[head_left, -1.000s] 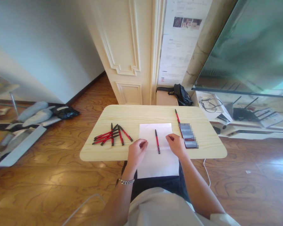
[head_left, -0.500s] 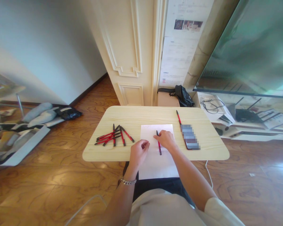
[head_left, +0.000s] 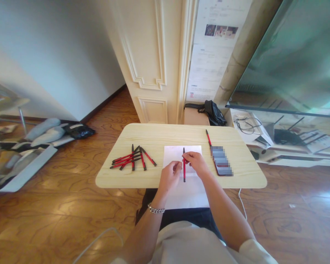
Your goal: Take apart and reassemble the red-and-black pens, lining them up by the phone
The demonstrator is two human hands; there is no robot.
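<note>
A red pen with black ends (head_left: 184, 173) points away from me over the white paper (head_left: 189, 196). My right hand (head_left: 196, 163) pinches it near its far end. Just left of the pen is my left hand (head_left: 170, 178), with its fingers curled in and nothing visible in them; its fingertips are close to the pen. On the left of the table lies a loose pile of similar red-and-black pens (head_left: 126, 161), several of them crossing each other. To the right of the paper, another red pen (head_left: 208, 137) lies by the far end of a phone-like flat object (head_left: 221, 161) with a pixelated surface.
The small light wood table (head_left: 148, 134) has rounded corners, and the paper hangs over its near edge. Behind it are a box with a black bag (head_left: 213, 112) and a low white cabinet (head_left: 286, 159) under a large screen (head_left: 297, 62). A white cable (head_left: 243, 205) hangs at right.
My left hand has moved right, close to the pen. The pen, slightly slanted before, now points straighter away from me in my right hand's pinch.
</note>
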